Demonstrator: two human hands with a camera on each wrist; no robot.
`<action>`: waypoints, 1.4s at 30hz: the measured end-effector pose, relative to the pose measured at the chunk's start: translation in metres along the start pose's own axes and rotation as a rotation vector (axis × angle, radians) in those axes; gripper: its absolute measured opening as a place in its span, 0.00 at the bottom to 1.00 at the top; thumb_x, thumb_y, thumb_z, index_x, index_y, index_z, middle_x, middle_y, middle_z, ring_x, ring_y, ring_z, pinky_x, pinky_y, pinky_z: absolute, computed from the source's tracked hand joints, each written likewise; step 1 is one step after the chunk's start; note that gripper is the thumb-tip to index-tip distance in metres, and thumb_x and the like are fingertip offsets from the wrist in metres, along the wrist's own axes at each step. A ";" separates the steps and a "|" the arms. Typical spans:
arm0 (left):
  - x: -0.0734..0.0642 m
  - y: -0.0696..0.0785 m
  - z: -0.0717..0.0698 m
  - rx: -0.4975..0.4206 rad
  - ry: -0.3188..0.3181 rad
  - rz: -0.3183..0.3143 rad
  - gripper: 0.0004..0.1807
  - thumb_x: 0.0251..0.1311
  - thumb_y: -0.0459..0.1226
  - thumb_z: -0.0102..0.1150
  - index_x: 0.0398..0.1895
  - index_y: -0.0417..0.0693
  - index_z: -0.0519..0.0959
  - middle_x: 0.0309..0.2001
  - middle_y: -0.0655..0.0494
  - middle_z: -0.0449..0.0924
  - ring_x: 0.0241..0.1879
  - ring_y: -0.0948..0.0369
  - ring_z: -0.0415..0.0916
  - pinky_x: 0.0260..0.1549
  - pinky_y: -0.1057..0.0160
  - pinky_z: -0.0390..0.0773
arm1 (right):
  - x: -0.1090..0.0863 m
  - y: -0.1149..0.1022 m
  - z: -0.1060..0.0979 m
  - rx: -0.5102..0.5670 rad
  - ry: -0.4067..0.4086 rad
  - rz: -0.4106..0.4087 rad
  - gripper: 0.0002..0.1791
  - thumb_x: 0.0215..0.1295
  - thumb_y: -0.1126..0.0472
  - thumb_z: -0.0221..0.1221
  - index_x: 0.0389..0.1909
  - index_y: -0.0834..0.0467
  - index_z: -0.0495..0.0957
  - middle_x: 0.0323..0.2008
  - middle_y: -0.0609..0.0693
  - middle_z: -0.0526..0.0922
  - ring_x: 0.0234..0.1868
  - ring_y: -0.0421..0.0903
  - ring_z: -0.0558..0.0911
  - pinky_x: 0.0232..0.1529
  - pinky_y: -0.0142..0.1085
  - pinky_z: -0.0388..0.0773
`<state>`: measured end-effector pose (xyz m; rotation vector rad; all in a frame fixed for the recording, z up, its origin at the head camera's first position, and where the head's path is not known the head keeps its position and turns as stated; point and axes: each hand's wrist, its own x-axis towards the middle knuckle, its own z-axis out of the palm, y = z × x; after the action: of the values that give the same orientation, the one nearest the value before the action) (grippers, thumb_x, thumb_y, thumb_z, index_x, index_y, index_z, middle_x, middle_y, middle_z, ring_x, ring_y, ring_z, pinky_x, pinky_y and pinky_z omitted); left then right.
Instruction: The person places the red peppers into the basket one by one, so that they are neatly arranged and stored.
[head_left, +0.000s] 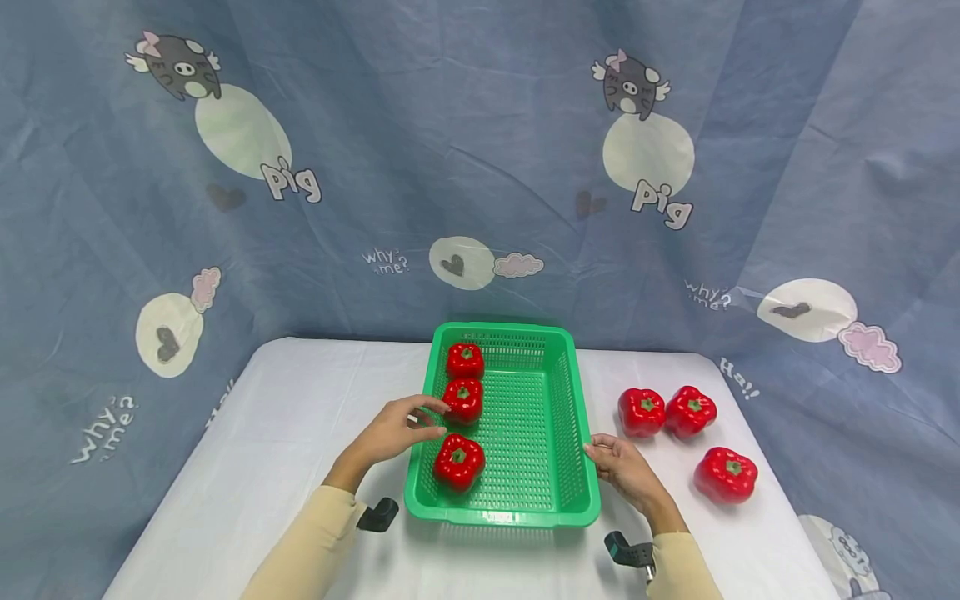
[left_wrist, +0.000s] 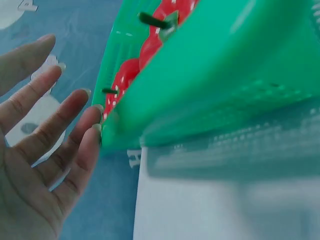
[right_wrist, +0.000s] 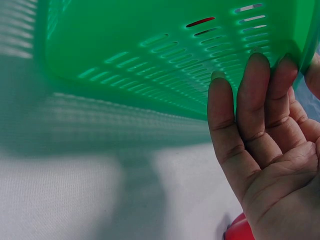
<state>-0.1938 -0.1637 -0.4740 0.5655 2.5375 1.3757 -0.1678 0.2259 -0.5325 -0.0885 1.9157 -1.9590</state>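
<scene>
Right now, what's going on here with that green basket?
A person's right hand grips the right rim of the green basket, while the left hand is spread at its left rim. Three red peppers line the basket's left side; three more sit on the white table to its right.

The head camera looks forward and down from above, taking in the whole green basket point(head_left: 465, 517) and the curtain point(head_left: 480, 167). Both wrist cameras sit low and close — the left facing forward along the basket's left side, the right its right wall. All three share the basket; head and left share the curtain's prints.
</scene>
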 end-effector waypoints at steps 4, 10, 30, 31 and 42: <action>-0.002 -0.006 -0.004 0.018 0.063 -0.073 0.18 0.59 0.40 0.65 0.52 0.45 0.79 0.47 0.49 0.81 0.42 0.57 0.77 0.42 0.57 0.79 | 0.000 0.000 0.000 -0.005 0.001 0.005 0.24 0.72 0.62 0.53 0.54 0.80 0.64 0.42 0.60 0.84 0.38 0.43 0.84 0.43 0.34 0.80; -0.005 -0.018 -0.009 0.026 0.152 -0.158 0.16 0.59 0.40 0.65 0.49 0.46 0.81 0.41 0.54 0.81 0.41 0.57 0.77 0.40 0.56 0.79 | 0.000 0.000 0.001 -0.012 0.003 0.011 0.23 0.72 0.61 0.54 0.53 0.78 0.65 0.43 0.60 0.84 0.38 0.43 0.84 0.43 0.34 0.80; -0.010 -0.042 0.009 -0.051 0.287 -0.354 0.14 0.63 0.43 0.61 0.42 0.41 0.80 0.33 0.52 0.80 0.30 0.59 0.77 0.30 0.62 0.78 | 0.000 0.001 0.001 -0.009 0.004 0.019 0.21 0.71 0.61 0.54 0.52 0.77 0.66 0.42 0.59 0.84 0.38 0.44 0.84 0.43 0.34 0.80; -0.010 -0.044 0.010 -0.065 0.285 -0.364 0.14 0.63 0.43 0.61 0.43 0.41 0.80 0.33 0.52 0.80 0.30 0.59 0.77 0.30 0.62 0.79 | 0.000 0.001 0.001 -0.010 0.003 0.018 0.21 0.71 0.61 0.54 0.52 0.77 0.66 0.42 0.59 0.84 0.38 0.44 0.84 0.43 0.34 0.80; -0.008 -0.047 0.021 -0.196 0.278 -0.385 0.16 0.68 0.43 0.55 0.44 0.38 0.78 0.30 0.53 0.80 0.30 0.59 0.77 0.32 0.59 0.79 | 0.000 -0.001 0.001 -0.003 -0.004 0.020 0.23 0.71 0.61 0.54 0.53 0.78 0.65 0.42 0.59 0.84 0.39 0.44 0.84 0.44 0.34 0.80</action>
<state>-0.1900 -0.1744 -0.5249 -0.1554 2.4901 1.6114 -0.1675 0.2254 -0.5319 -0.0745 1.9098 -1.9416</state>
